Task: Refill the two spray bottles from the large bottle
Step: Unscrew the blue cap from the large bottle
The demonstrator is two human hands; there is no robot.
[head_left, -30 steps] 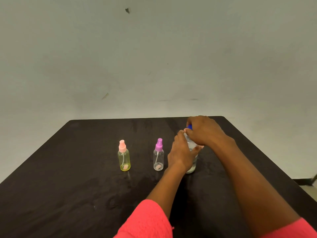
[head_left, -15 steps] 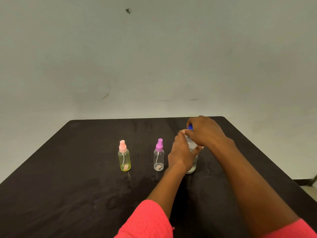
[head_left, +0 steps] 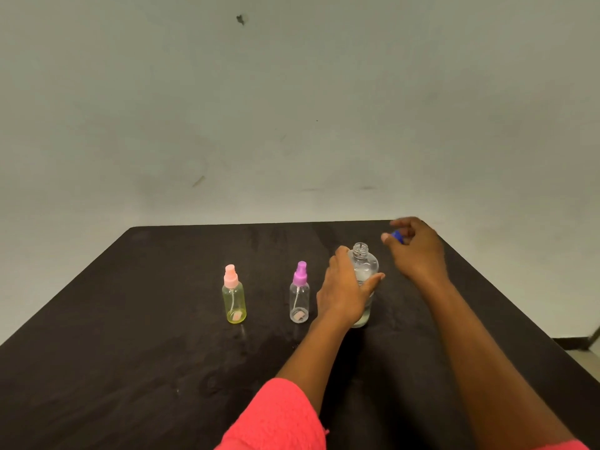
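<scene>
My left hand (head_left: 343, 295) covers most of the large bottle (head_left: 367, 265), so I can only see its neck, its right shoulder and a sliver of its base below my wrist. How much liquid it holds is hard to judge, though something clear shows low down by the base. My right hand (head_left: 419, 252) is smeared with blur. Of the blue cap (head_left: 396, 236) only a small patch shows between my thumb and fingertips, which pinch it up in the air to the right of the bottle's mouth and a little beyond it, clear of the neck. My pink sleeve (head_left: 280, 417) is cut off by the bottom edge, as are the near corners of the black table (head_left: 130, 352). The large bottle is clear plastic with rounded shoulders and an uncapped neck whose threads are visible. It stands upright right of centre on the table, with my left fingers and thumb wrapped round its body. Just left of that hand stands the purple-topped spray bottle (head_left: 299, 295), clear, with a dip tube and a small label low inside. Further left, apart from it, stands the pink-topped spray bottle (head_left: 234, 297), tinted yellow-green. Both are upright, with their spray heads on.
</scene>
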